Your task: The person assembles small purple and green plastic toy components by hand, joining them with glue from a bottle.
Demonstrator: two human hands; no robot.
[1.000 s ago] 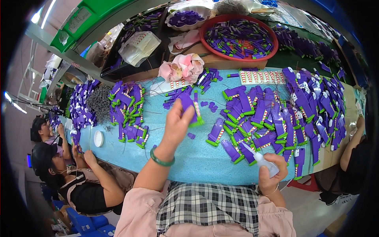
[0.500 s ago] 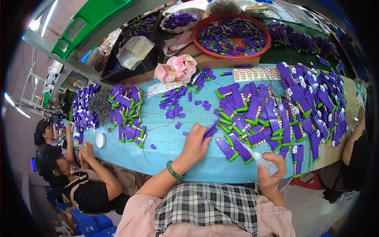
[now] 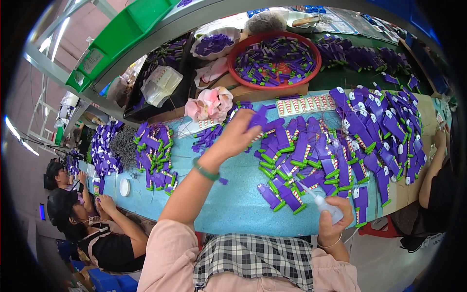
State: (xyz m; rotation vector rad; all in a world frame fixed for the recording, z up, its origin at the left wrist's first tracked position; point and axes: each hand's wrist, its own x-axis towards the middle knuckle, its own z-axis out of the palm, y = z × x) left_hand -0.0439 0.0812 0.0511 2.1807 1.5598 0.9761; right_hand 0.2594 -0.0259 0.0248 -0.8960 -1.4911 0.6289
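Observation:
My left hand (image 3: 239, 130) is stretched forward over the blue table, its fingers closed on a purple plastic piece (image 3: 259, 118) above the near end of a striped sheet area. Low on the right, my right hand (image 3: 334, 219) grips a small translucent squeeze bottle (image 3: 327, 208), whose thin nozzle points up and left. Close to that nozzle lie flat purple parts with green ends (image 3: 287, 193), part of a large heap (image 3: 311, 151). Small loose purple pieces (image 3: 208, 137) lie left of my left hand, partly hidden by it.
A red round basket (image 3: 233, 68) of purple-and-green parts stands at the back, beside a white bowl (image 3: 214, 45). Pink cloth (image 3: 209, 104) and a striped sticker sheet (image 3: 306, 105) lie before them. More piles sit left and right. Co-workers sit at the left; another person's arm (image 3: 432, 175) is at right.
My left hand has moved forward, away from me, with the purple piece. My right hand still holds the bottle in nearly the same place. The whole view has shifted slightly.

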